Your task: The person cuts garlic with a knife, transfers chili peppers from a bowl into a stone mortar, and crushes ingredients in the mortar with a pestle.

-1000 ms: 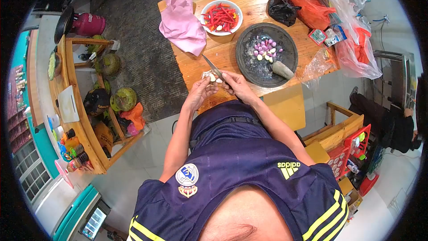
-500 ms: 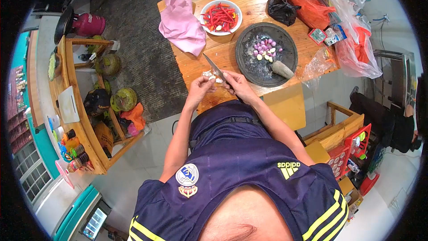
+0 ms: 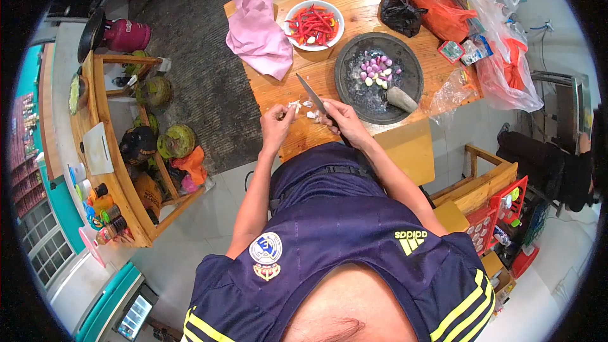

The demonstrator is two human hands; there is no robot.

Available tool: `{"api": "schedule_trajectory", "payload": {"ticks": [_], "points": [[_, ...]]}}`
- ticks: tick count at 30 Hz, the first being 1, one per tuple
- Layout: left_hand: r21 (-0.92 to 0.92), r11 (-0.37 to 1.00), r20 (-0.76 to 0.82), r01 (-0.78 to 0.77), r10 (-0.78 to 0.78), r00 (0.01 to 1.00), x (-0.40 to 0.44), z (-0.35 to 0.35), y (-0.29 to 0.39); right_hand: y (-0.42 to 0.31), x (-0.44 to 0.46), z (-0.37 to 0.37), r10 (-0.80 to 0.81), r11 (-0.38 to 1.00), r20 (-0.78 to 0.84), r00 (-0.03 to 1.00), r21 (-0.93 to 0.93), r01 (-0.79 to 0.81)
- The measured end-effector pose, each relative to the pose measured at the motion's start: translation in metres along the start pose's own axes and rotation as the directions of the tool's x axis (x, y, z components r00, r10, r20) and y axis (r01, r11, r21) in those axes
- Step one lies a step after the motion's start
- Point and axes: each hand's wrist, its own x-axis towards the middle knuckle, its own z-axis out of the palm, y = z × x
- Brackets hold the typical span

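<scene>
pointed grey metal knife: clasped by right grip; nicks risked if slipped
left grip: by white papery peels, hold unclear

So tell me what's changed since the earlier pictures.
The left hand has drawn left, and the right hand, still holding the knife, slightly right, leaving them farther apart. Whether the left let go anything is unclear. Mortar, pestle, shallots and white bowl stayed put.
</scene>
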Motion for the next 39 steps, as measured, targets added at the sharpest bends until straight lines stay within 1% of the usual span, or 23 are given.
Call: {"api": "schedule_trajectory", "payload": {"ticks": [2, 3, 5, 6, 8, 9, 11, 12, 14, 15, 17, 18, 20, 21, 24, 27, 28, 30, 31, 33, 35, 38, 39], "points": [[0.012, 1.000, 0.012, -0.022, 0.021, 1.000, 0.005, 0.000, 0.000, 0.003, 0.001, -0.006, 0.096, 0.995, -0.028, 0.995, 0.040, -0.095], [0.076, 0.997, -0.032, 0.012, -0.009, 0.999, 0.006, -0.002, 0.005, 0.002, 0.000, -0.005, 0.145, 0.988, -0.041, 0.989, 0.060, -0.142], [0.198, 0.977, -0.120, 0.080, -0.056, 0.991, 0.012, -0.006, 0.017, -0.002, -0.002, 0.000, 0.166, 0.975, -0.161, 0.973, -0.118, -0.186], [0.229, 0.970, -0.184, 0.079, -0.036, 0.982, 0.016, -0.007, 0.009, -0.005, -0.003, 0.002, 0.168, 0.956, -0.223, 0.960, -0.202, -0.214], [0.290, 0.953, -0.306, 0.084, 0.009, 0.952, 0.025, -0.005, -0.020, 0.022, 0.006, -0.010, 0.086, 0.925, -0.289, 0.953, -0.333, -0.185], [0.258, 0.965, -0.327, 0.047, 0.041, 0.944, 0.025, -0.003, -0.026, 0.036, 0.013, -0.017, 0.042, 0.901, -0.316, 0.948, -0.398, -0.173], [0.197, 0.980, -0.372, -0.025, 0.098, 0.923, 0.020, -0.002, -0.034, 0.053, 0.023, -0.021, -0.191, 0.822, -0.330, 0.924, -0.568, -0.032], [0.234, 0.972, -0.295, -0.021, 0.091, 0.951, 0.014, -0.003, -0.028, 0.058, 0.026, -0.021, -0.304, 0.762, -0.317, 0.898, -0.647, 0.030], [0.303, 0.953, -0.140, -0.025, 0.071, 0.988, -0.002, -0.005, -0.008, 0.037, 0.024, -0.017, -0.144, 0.680, -0.282, 0.949, -0.724, -0.112], [0.366, 0.928, -0.090, -0.063, 0.103, 0.991, -0.006, -0.005, -0.008, 0.030, 0.023, -0.015, -0.061, 0.625, -0.269, 0.961, -0.761, -0.173], [0.481, 0.865, 0.014, -0.143, 0.155, 0.988, -0.012, -0.005, -0.013, 0.035, 0.025, -0.012, -0.190, 0.623, -0.256, 0.948, -0.778, -0.086], [0.469, 0.878, -0.016, -0.095, 0.116, 0.993, -0.013, -0.001, -0.022, 0.038, 0.024, -0.011, -0.254, 0.617, -0.251, 0.934, -0.786, -0.044], [0.357, 0.931, -0.049, -0.077, 0.101, 0.994, -0.012, 0.002, -0.041, 0.048, 0.025, -0.015, -0.344, 0.643, -0.134, 0.929, -0.755, 0.129], [0.299, 0.952, -0.064, -0.069, 0.092, 0.994, -0.011, 0.001, -0.039, 0.049, 0.024, -0.015, -0.390, 0.650, -0.078, 0.918, -0.729, 0.214], [0.208, 0.964, -0.006, 0.167, -0.169, 0.986, -0.014, -0.006, -0.028, 0.046, 0.023, -0.021, -0.204, 0.660, 0.061, 0.977, -0.729, 0.184], [0.243, 0.949, -0.051, 0.199, -0.192, 0.980, -0.012, -0.014, -0.010, 0.060, 0.025, -0.027, -0.227, 0.653, -0.003, 0.974, -0.742, 0.150], [0.165, 0.975, -0.079, 0.150, -0.138, 0.987, -0.009, -0.016, 0.001, 0.060, 0.026, -0.027, -0.173, 0.666, -0.053, 0.984, -0.742, 0.077], [0.119, 0.991, -0.065, 0.053, -0.046, 0.997, 0.010, -0.020, 0.015, 0.060, 0.027, -0.027, -0.056, 0.677, -0.144, 0.988, -0.732, -0.068], [0.094, 0.996, -0.061, 0.001, 0.005, 0.998, 0.023, -0.021, 0.025, 0.060, 0.028, -0.025, -0.063, 0.650, -0.158, 0.986, -0.756, -0.080], [0.087, 0.996, -0.077, -0.032, 0.039, 0.996, 0.051, -0.013, 0.051, 0.059, 0.028, -0.025, -0.083, 0.589, -0.194, 0.977, -0.801, -0.109], [-0.144, 0.981, -0.016, -0.131, 0.130, 0.991, 0.082, -0.002, 0.063, 0.056, 0.027, -0.023, -0.085, 0.569, -0.198, 0.977, -0.814, -0.115], [-0.273, 0.958, -0.011, -0.087, 0.088, 0.996, 0.126, 0.019, 0.066, 0.050, 0.022, -0.021, -0.130, 0.574, -0.193, 0.973, -0.814, -0.085], [-0.347, 0.931, -0.044, -0.111, 0.102, 0.994, 0.136, 0.025, 0.067, 0.049, 0.021, -0.021, -0.149, 0.582, -0.187, 0.971, -0.811, -0.067]]}}
